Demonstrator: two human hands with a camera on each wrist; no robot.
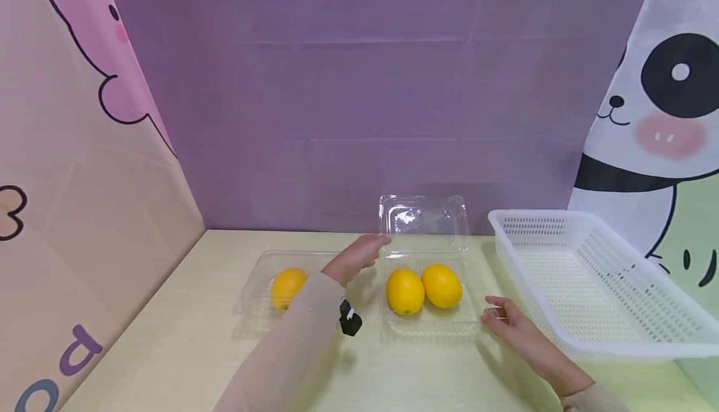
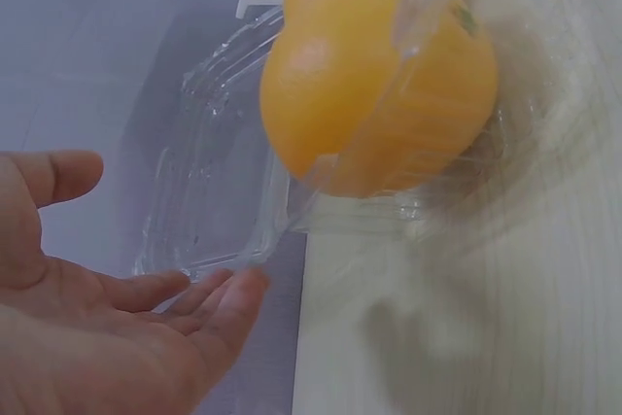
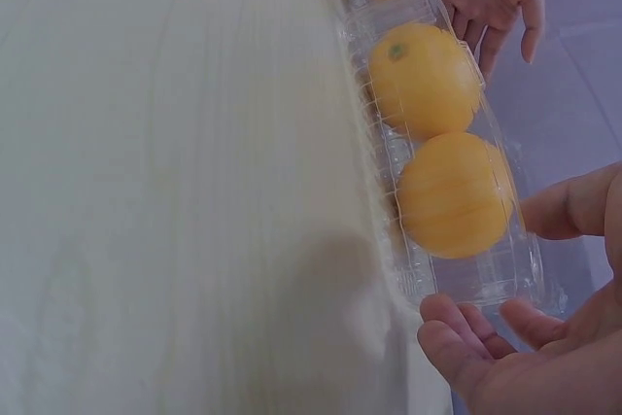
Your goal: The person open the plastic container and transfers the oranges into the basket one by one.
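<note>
A clear plastic clamshell box (image 1: 432, 328) stands on the table with its lid (image 1: 429, 221) raised at the back. Two oranges (image 1: 405, 291) (image 1: 442, 286) lie side by side in its base. My left hand (image 1: 356, 259) reaches to the lid's left edge, fingers extended; in the left wrist view its fingertips (image 2: 243, 293) overlap the lid, and contact is unclear. Beside the box's right side is my right hand (image 1: 519, 334), fingers loosely bent. The right wrist view shows its thumb (image 3: 554, 213) and fingers spread around the box's end, gripping nothing visibly.
Left of the box sits another clear plastic box (image 1: 255, 284) holding an orange (image 1: 288, 287), partly covered by my left sleeve (image 1: 292, 343). A white perforated basket (image 1: 530, 303) stands at the right. A purple cloth wall (image 1: 337, 168) rises behind the table.
</note>
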